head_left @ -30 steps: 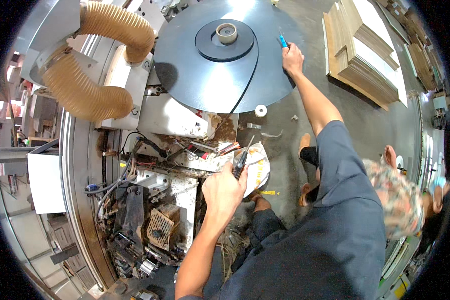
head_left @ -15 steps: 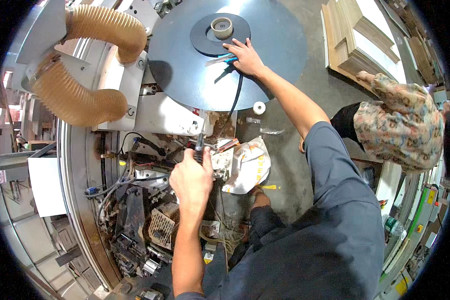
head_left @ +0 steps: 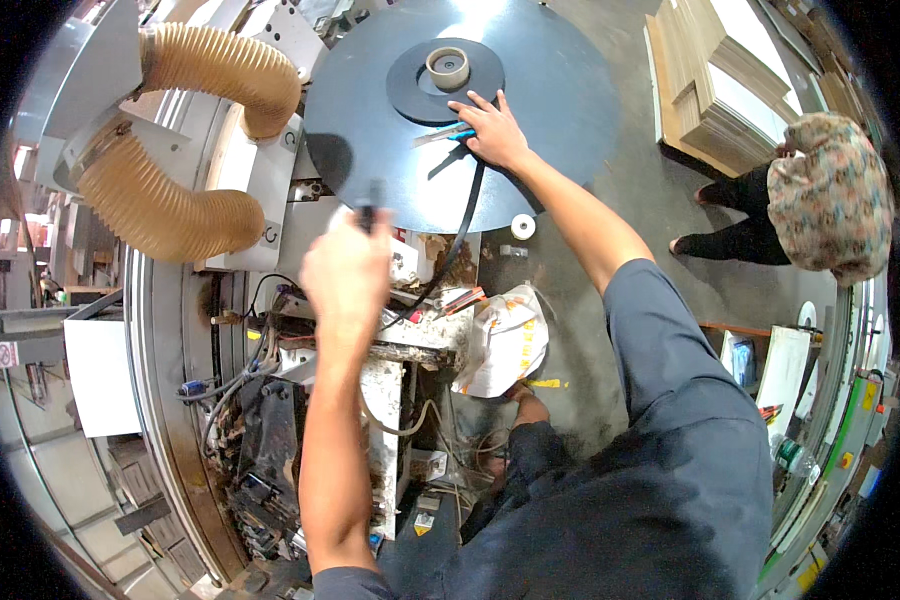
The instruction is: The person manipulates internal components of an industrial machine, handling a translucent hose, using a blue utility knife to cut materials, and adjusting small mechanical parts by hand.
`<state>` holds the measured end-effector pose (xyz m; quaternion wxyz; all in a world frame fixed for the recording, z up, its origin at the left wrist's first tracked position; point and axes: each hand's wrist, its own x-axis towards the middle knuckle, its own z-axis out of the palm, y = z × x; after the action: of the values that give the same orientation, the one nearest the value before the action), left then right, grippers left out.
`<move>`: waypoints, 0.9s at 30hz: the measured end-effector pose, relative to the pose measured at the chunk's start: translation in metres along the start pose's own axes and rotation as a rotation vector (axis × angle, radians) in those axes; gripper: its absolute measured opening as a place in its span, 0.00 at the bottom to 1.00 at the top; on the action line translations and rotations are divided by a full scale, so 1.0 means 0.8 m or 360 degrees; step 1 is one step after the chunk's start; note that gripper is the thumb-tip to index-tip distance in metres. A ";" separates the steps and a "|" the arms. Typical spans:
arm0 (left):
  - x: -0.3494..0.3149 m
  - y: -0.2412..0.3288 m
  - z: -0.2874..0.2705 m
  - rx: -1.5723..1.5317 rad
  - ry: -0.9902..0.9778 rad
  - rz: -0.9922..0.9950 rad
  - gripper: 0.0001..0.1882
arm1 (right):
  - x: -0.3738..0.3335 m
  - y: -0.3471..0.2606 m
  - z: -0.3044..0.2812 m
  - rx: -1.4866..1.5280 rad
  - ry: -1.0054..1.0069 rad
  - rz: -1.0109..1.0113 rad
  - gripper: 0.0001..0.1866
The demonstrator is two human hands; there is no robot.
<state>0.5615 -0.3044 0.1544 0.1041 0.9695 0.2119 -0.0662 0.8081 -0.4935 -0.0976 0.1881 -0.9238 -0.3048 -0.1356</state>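
Note:
A large grey-blue disc point(head_left: 560, 110) carries a roll of black strip point(head_left: 405, 85) around a pale core point(head_left: 448, 68). My right hand point(head_left: 495, 138) lies with fingers stretched out at the roll's near edge, partly over a blue-handled cutting tool with a grey blade point(head_left: 435, 137). From under this hand the black strip point(head_left: 462, 235) runs down past the disc's edge and behind my left arm. My left hand point(head_left: 348, 275) is closed around a short dark thing point(head_left: 368, 215), above the machine left of the strip. Motion smears it too much to tell its kind.
Two ribbed tan hoses point(head_left: 155, 200) curve at the left. A white printed bag point(head_left: 502, 340) and a small white roll point(head_left: 522, 227) are right of the machine parts. A person in a patterned top point(head_left: 835, 200) stands by stacked boards point(head_left: 725, 90) at the right.
My left hand has moved up and to the left with the dark thing. My right hand stays at the roll. The other person has shifted, and their legs now show.

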 end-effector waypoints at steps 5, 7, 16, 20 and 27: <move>-0.041 0.078 0.003 0.0049 -0.0152 0.0489 0.26 | 0.000 0.002 0.004 -0.0129 -0.0025 -0.0020 0.29; -0.019 0.064 -0.010 0.0055 0.0030 0.0313 0.24 | 0.002 -0.001 -0.003 -0.0068 -0.0086 0.0013 0.30; -0.104 -0.129 0.050 0.0311 -0.0162 -0.0034 0.25 | -0.003 0.007 0.019 -0.0092 0.0084 -0.0017 0.36; -0.190 -0.129 0.057 0.0182 -0.0482 0.0043 0.24 | 0.001 0.006 0.022 -0.0094 0.0139 -0.0137 0.28; -0.090 -0.101 -0.012 -0.0032 -0.0088 -0.0058 0.29 | 0.006 0.010 0.021 -0.0233 0.0022 -0.0120 0.30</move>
<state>0.4632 -0.2590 0.1620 0.1186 0.9621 0.2273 -0.0927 0.8189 -0.4895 -0.1132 0.1169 -0.9219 -0.3274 -0.1709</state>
